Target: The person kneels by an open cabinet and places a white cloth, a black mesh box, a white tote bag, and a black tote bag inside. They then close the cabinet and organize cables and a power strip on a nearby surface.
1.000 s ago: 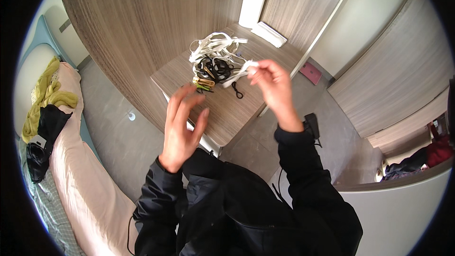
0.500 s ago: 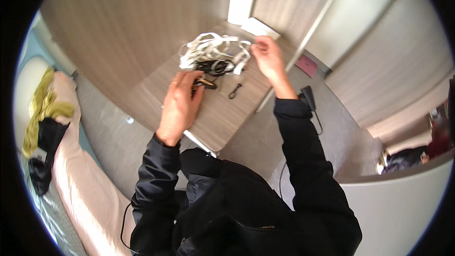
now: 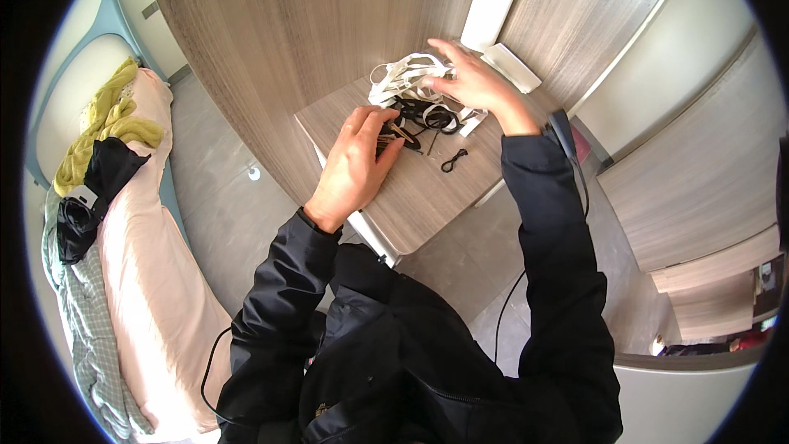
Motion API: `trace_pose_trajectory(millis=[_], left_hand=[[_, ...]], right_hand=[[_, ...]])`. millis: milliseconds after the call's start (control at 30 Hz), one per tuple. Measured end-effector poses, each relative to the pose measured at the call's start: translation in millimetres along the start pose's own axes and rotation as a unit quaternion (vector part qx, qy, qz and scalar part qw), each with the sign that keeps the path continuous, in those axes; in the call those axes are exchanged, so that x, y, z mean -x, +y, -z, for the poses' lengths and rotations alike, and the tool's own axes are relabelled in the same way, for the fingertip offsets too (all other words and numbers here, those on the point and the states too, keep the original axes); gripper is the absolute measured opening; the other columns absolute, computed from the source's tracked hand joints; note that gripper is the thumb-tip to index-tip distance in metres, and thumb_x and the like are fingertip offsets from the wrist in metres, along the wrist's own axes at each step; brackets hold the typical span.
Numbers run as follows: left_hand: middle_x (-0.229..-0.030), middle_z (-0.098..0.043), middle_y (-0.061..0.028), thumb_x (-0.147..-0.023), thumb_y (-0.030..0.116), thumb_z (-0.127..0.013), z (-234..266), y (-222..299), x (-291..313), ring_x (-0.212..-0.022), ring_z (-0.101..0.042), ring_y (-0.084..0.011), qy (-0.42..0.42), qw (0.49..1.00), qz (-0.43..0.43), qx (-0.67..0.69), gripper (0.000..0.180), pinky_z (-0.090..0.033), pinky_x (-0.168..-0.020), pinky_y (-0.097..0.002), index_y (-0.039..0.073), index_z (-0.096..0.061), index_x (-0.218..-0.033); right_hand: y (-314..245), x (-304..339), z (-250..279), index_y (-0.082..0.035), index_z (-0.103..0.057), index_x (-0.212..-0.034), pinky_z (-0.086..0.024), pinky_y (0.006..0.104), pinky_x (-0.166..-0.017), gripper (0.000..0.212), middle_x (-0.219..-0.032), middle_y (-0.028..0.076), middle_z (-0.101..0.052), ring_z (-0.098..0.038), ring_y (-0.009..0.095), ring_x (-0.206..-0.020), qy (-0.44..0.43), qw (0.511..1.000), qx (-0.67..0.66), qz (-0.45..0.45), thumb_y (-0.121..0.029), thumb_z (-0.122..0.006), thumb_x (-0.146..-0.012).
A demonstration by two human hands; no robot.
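Note:
A heap of white cables (image 3: 405,80) lies on a small wood-grain table (image 3: 411,218), with coiled black cables (image 3: 427,115) along its near side. My right hand (image 3: 481,89) is over the right part of the white cables, thumb and fingers spread apart; whether it touches them I cannot tell. At the heap's near left, my left hand (image 3: 352,166) curves beside small dark items with a tan strip (image 3: 403,133). Its thumb and forefinger are apart, and the other fingers are partly hidden. A short black looped cord (image 3: 454,161) lies apart, nearer me.
Against the panel at the back stand a white upright box (image 3: 488,15) and a flat white box (image 3: 511,68). A black device with a cord (image 3: 564,133) hangs by my right forearm. At left is a bed (image 3: 156,255) with yellow-green cloth (image 3: 115,119) and black clothing (image 3: 111,173).
My right hand has moved from the right edge of the white cables to over them, its fingers spreading. The left hand stays by the dark items. The whole view has shifted.

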State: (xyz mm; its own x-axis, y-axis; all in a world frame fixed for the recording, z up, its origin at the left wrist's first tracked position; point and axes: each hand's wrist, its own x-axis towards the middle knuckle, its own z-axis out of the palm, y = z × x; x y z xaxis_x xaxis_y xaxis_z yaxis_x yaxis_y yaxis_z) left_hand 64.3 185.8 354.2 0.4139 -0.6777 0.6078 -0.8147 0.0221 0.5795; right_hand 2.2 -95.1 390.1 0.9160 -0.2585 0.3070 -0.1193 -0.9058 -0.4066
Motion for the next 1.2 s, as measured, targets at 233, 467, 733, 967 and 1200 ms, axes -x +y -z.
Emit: trace_pose_trajectory(millis=[233, 467, 733, 967, 1200], left_hand=[[-0.132, -0.062, -0.0197, -0.092, 0.008, -0.078, -0.6, -4.2, 1.1, -0.124, -0.061, -0.0414, -0.001, 1.000, -0.014, -0.018, 0.038, -0.053, -0.105, -0.0455, -0.001, -0.066, -0.127], [-0.132, -0.062, -0.0184, -0.092, 0.008, -0.077, -2.9, -6.8, 1.8, -0.125, -0.061, -0.0399, 0.004, 0.999, -0.023, -0.023, 0.034, -0.052, -0.106, -0.0450, -0.001, -0.067, -0.123], [-0.137, -0.062, -0.0187, -0.091, 0.008, -0.077, -1.1, -9.6, 2.3, -0.131, -0.058, -0.0396, -0.005, 0.999, -0.030, -0.035, 0.039, -0.050, -0.110, -0.0445, -0.001, -0.067, -0.128], [-0.141, -0.062, -0.0205, -0.096, 0.007, -0.066, -7.8, -14.1, 2.2, -0.139, -0.054, -0.0403, -0.004, 0.985, -0.072, -0.154, 0.040, -0.040, -0.121, -0.0492, 0.000, -0.064, -0.135], [-0.115, -0.064, -0.0187, -0.089, 0.000, -0.061, -1.7, -21.8, -2.1, -0.117, -0.060, -0.0411, -0.054, 0.994, -0.018, -0.089, 0.031, -0.044, -0.112, -0.0489, 0.000, -0.065, -0.119]], right_hand=[[22.1, -49.9, 1.3, -0.002, -0.078, -0.112, -0.056, 0.0366, -0.075, 0.020, -0.094, 0.011, -0.079, -0.073, 0.021, -0.083, -0.007, 0.993, -0.109, -0.040, -0.017, -0.071, -0.101], [22.5, -63.8, 82.7, -0.001, -0.076, -0.122, -0.057, 0.0281, -0.071, 0.022, -0.099, 0.007, -0.075, -0.072, 0.014, -0.079, 0.253, 0.902, -0.349, -0.017, -0.005, -0.066, -0.103], [26.8, -54.0, 148.5, 0.003, -0.067, -0.131, -0.054, 0.0292, -0.087, 0.027, -0.113, 0.010, -0.074, -0.070, 0.016, -0.092, 0.300, 0.918, -0.251, -0.067, -0.004, -0.057, -0.107], [19.3, -44.2, 141.7, 0.004, -0.054, -0.142, -0.056, 0.0326, -0.084, 0.034, -0.106, 0.015, -0.072, -0.069, 0.021, -0.087, 0.275, 0.829, -0.479, -0.083, -0.002, -0.048, -0.109], [21.4, -35.0, 137.4, -0.006, -0.067, -0.129, -0.043, 0.0267, -0.054, 0.031, -0.085, 0.003, -0.064, -0.055, 0.009, -0.066, 0.204, 0.917, -0.328, -0.098, -0.011, -0.044, -0.109]])
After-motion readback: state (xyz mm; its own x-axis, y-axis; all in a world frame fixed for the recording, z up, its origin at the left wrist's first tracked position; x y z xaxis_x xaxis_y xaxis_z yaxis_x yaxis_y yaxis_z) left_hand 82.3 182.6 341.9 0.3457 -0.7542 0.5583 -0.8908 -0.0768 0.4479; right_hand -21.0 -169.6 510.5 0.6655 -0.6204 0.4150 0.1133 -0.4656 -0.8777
